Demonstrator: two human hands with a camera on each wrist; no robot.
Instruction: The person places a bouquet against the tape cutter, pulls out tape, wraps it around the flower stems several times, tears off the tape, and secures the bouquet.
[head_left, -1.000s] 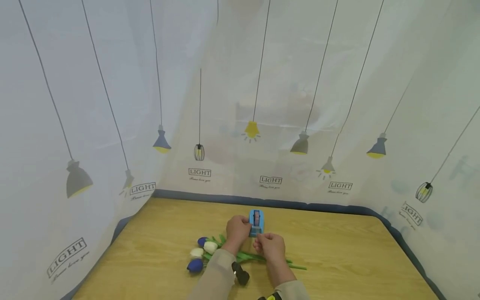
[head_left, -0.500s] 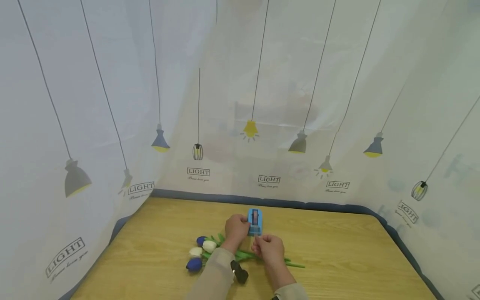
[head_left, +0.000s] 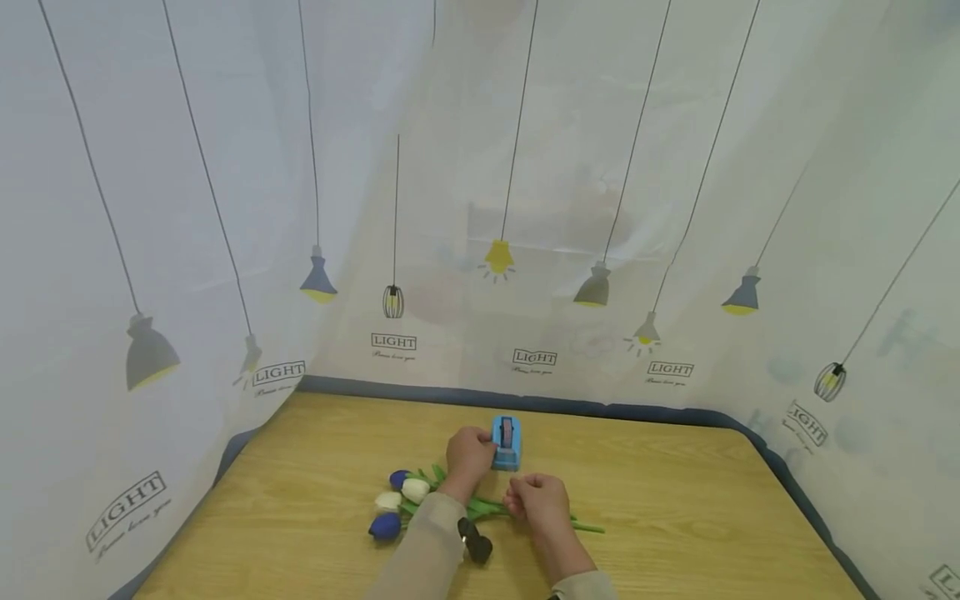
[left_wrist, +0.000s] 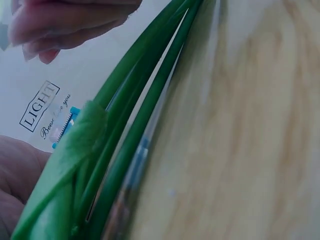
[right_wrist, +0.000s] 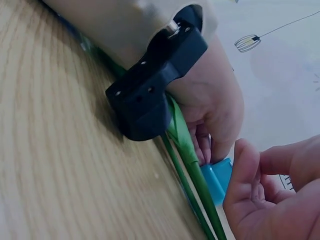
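Observation:
A blue tape dispenser [head_left: 507, 457] with a roll in it stands on the table, and my left hand [head_left: 469, 454] grips its left side. In the right wrist view, the left fingertips reach down to the dispenser [right_wrist: 216, 182]. Just nearer than the dispenser, my right hand [head_left: 543, 498] pinches thumb against forefinger; the clear tape at those tips is too fine to make out now. Artificial tulips lie under both wrists: blue heads [head_left: 385, 526], white heads [head_left: 416, 490], and green stems [head_left: 588, 527] pointing right. In the left wrist view, the stems [left_wrist: 135, 65] cross close by.
A wood-grain table [head_left: 675, 517] spreads around the hands. Behind it hangs a pale cloth [head_left: 555, 167] printed with lamps, its dark blue hem [head_left: 450, 393] along the table's back edge. A black wrist camera [right_wrist: 145, 100] juts below the left sleeve, close to the stems.
The gap between the right fingertips and the dispenser has widened slightly, and the tape strip seen between them earlier no longer shows. The left hand keeps its hold; the whole view has shifted a little.

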